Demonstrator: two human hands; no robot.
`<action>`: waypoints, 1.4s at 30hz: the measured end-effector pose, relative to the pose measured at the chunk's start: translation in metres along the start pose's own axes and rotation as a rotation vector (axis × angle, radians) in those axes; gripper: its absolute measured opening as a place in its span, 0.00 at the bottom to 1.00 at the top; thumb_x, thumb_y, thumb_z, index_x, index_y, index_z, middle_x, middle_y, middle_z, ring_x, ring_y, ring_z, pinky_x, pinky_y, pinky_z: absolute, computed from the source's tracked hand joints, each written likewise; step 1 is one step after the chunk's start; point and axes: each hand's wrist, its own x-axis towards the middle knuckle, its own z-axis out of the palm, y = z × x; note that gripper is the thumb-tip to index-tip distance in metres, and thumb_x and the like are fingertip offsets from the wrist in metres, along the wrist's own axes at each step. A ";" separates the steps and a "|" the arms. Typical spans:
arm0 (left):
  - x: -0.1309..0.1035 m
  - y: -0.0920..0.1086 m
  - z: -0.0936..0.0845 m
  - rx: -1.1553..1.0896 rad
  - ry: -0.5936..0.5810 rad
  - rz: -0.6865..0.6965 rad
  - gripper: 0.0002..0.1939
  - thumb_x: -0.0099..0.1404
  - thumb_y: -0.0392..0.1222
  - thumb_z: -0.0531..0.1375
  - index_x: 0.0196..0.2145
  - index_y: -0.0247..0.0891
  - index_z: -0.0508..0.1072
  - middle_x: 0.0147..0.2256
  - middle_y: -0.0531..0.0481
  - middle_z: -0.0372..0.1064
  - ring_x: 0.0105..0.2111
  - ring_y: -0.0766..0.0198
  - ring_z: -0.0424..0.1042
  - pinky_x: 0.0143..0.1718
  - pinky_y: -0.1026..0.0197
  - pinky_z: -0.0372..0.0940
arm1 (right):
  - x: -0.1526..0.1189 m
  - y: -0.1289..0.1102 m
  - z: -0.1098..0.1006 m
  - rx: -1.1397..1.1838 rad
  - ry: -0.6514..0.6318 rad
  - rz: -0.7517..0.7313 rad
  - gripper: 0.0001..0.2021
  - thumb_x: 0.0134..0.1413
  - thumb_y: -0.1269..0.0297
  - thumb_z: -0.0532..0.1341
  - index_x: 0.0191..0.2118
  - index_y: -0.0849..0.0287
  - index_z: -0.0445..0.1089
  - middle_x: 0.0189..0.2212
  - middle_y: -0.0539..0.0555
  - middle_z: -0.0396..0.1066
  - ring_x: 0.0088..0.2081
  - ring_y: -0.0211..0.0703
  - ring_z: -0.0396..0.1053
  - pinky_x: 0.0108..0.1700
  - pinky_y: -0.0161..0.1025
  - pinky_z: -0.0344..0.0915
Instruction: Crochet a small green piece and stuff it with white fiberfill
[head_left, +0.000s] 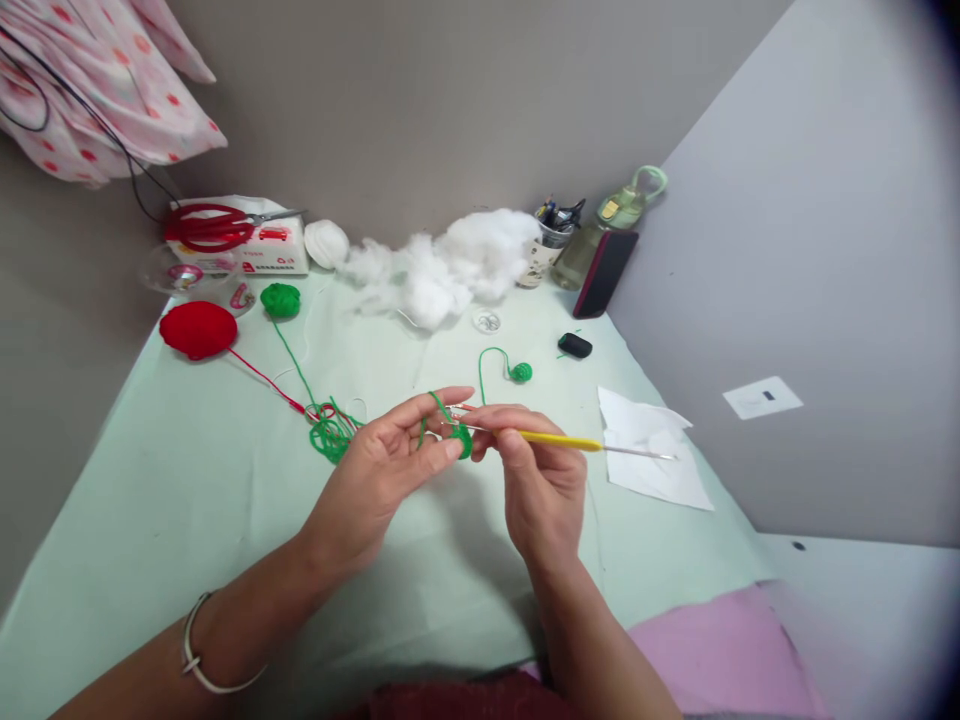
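Between thumb and fingers, my left hand [382, 450] pinches a small green crochet piece [463, 440], with green yarn running over its index finger. My right hand [544, 480] is closed around a yellow-handled crochet hook [559, 440], whose thin tip reaches to the green piece. The hook's other metal end points right, over a white paper. Left of my hands lies a loose tangle of green yarn [330, 435] with some red strands. Past my fingers sits a small green crocheted ball [520, 372] with a yarn tail. Part of the work is hidden by my fingers.
Red yarn [199, 330] and a green yarn ball [280, 299] lie at left, near red-handled scissors [210, 228] on a box. White stuffing [450, 265] spreads along the back. A pen cup [544, 250], green bottle [589, 245], phone [606, 273] and creased paper [645, 440] stand or lie right.
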 end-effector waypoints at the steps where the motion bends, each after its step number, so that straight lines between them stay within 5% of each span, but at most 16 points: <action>1: 0.000 -0.001 0.001 0.007 0.017 0.002 0.18 0.62 0.42 0.73 0.50 0.49 0.84 0.33 0.55 0.71 0.30 0.71 0.63 0.36 0.66 0.62 | -0.002 0.000 0.001 -0.053 0.003 -0.030 0.09 0.70 0.66 0.61 0.44 0.50 0.81 0.39 0.53 0.81 0.33 0.39 0.73 0.35 0.41 0.72; 4: 0.000 -0.003 0.004 -0.002 0.075 -0.028 0.23 0.60 0.43 0.74 0.54 0.47 0.82 0.31 0.57 0.70 0.22 0.75 0.54 0.26 0.67 0.55 | -0.009 0.004 0.003 -0.307 0.002 -0.196 0.11 0.68 0.69 0.62 0.47 0.47 0.81 0.39 0.53 0.79 0.37 0.42 0.76 0.38 0.43 0.76; 7: 0.002 -0.004 0.004 -0.111 0.014 -0.141 0.22 0.61 0.44 0.74 0.53 0.41 0.82 0.24 0.60 0.64 0.19 0.76 0.45 0.24 0.69 0.54 | -0.012 0.008 0.000 -0.482 -0.008 -0.329 0.14 0.65 0.70 0.64 0.49 0.44 0.81 0.44 0.55 0.79 0.45 0.48 0.78 0.46 0.49 0.78; 12: 0.007 0.000 -0.004 -0.245 -0.019 -0.204 0.14 0.63 0.40 0.71 0.47 0.38 0.85 0.16 0.65 0.45 0.19 0.74 0.44 0.42 0.65 0.67 | -0.001 0.001 -0.007 -0.261 0.069 -0.160 0.11 0.70 0.68 0.59 0.44 0.49 0.81 0.35 0.52 0.77 0.31 0.40 0.73 0.34 0.42 0.73; 15: 0.007 0.001 -0.004 -0.150 0.012 -0.112 0.15 0.62 0.39 0.72 0.48 0.44 0.85 0.21 0.60 0.62 0.24 0.72 0.58 0.43 0.65 0.66 | 0.004 -0.002 -0.005 -0.015 0.009 -0.013 0.09 0.69 0.65 0.62 0.41 0.51 0.81 0.35 0.52 0.77 0.29 0.37 0.71 0.32 0.39 0.71; 19: 0.004 -0.001 -0.002 -0.049 -0.008 -0.048 0.15 0.61 0.41 0.73 0.47 0.50 0.85 0.35 0.55 0.76 0.39 0.67 0.70 0.44 0.65 0.64 | 0.003 0.000 -0.002 -0.024 -0.005 0.022 0.07 0.67 0.65 0.65 0.41 0.51 0.82 0.37 0.52 0.80 0.34 0.39 0.72 0.35 0.39 0.71; 25: 0.003 0.003 -0.003 0.037 -0.003 -0.068 0.14 0.63 0.43 0.71 0.48 0.51 0.85 0.36 0.53 0.73 0.35 0.66 0.65 0.36 0.65 0.59 | 0.005 0.001 -0.007 0.112 0.033 0.133 0.09 0.68 0.60 0.63 0.39 0.54 0.80 0.34 0.52 0.80 0.30 0.38 0.74 0.33 0.38 0.73; 42: 0.000 0.005 -0.003 0.291 0.093 0.073 0.15 0.63 0.41 0.71 0.49 0.47 0.83 0.31 0.55 0.68 0.33 0.65 0.64 0.39 0.62 0.61 | -0.004 -0.003 -0.005 -0.159 0.004 -0.130 0.11 0.72 0.68 0.57 0.44 0.53 0.78 0.37 0.52 0.78 0.31 0.39 0.75 0.34 0.42 0.74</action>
